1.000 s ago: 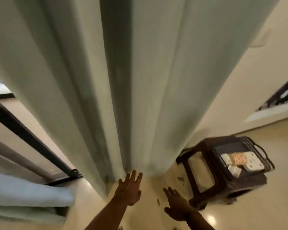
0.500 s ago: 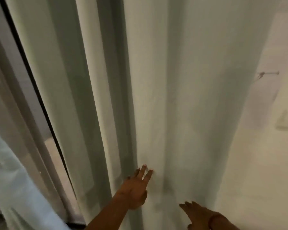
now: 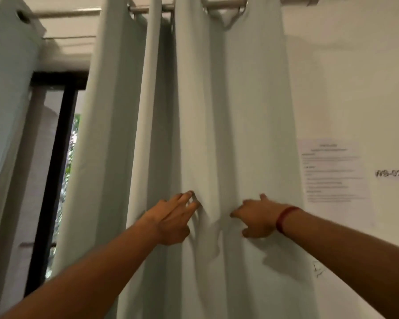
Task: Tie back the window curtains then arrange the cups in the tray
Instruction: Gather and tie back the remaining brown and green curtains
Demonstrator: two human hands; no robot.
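Both hands meet the curtain (image 3: 240, 111) well below the rod (image 3: 224, 4): your left hand (image 3: 171, 217) presses nearly straight fingers (image 3: 180, 198) into a fold, holding nothing; whether your right hand (image 3: 256, 217) pinches cloth, I cannot tell. With so little gathered, pleats could slip free as you tie.

The curtain (image 3: 217, 111) hangs from the rod (image 3: 224, 3) above the fingers (image 3: 180, 199), with a fold between the left hand (image 3: 171, 224) and the right hand (image 3: 256, 217). Right of them a paper sheet (image 3: 334, 178) is on the wall (image 3: 355, 88); left of them is the window frame (image 3: 53, 180).
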